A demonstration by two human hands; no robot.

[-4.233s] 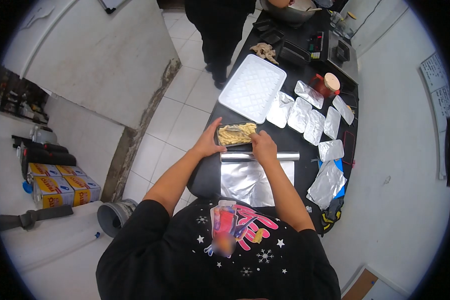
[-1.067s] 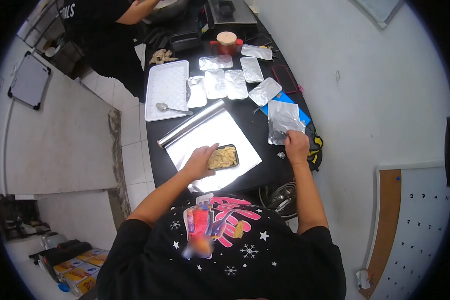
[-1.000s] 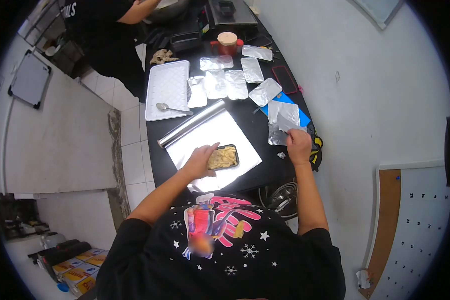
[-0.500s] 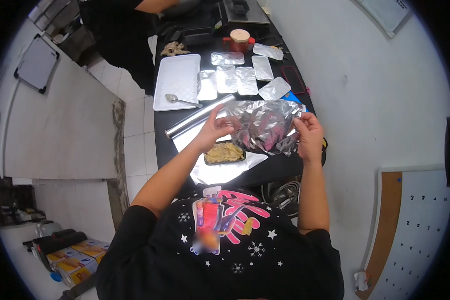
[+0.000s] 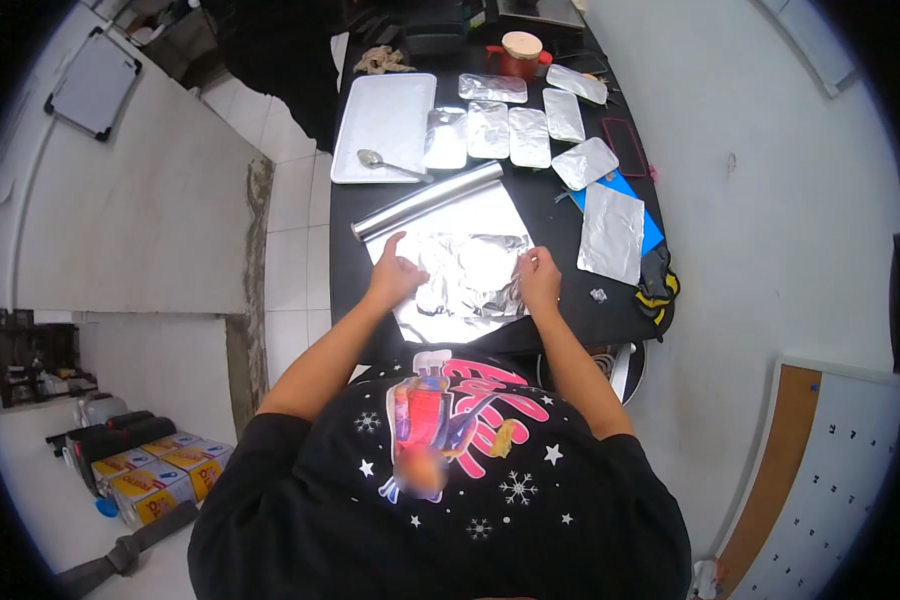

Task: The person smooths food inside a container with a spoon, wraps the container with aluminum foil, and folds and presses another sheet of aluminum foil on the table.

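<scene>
A crinkled sheet of aluminium foil (image 5: 470,275) is stretched between my two hands, low over the table. My left hand (image 5: 395,276) grips its left edge, index finger pointing up. At the right edge, the fingers of my right hand (image 5: 540,280) pinch the foil. The black container of pasta seen earlier is hidden beneath this sheet. Under it all lies a larger spread of foil (image 5: 500,212), running out from the foil roll (image 5: 430,202) just beyond my left hand.
Several foil-covered containers (image 5: 488,130) stand farther back. A white tray (image 5: 385,120) with a spoon (image 5: 390,165) is at the left, a red mug (image 5: 518,58) behind. To the right lie a phone (image 5: 625,148), a flat foil piece (image 5: 612,233) and a foil ball (image 5: 598,295). Another person (image 5: 275,60) stands back left.
Both hands have moved left and brought the foil sheet down over the pasta container, which no longer shows. The flat foil piece on the right has come into sight.
</scene>
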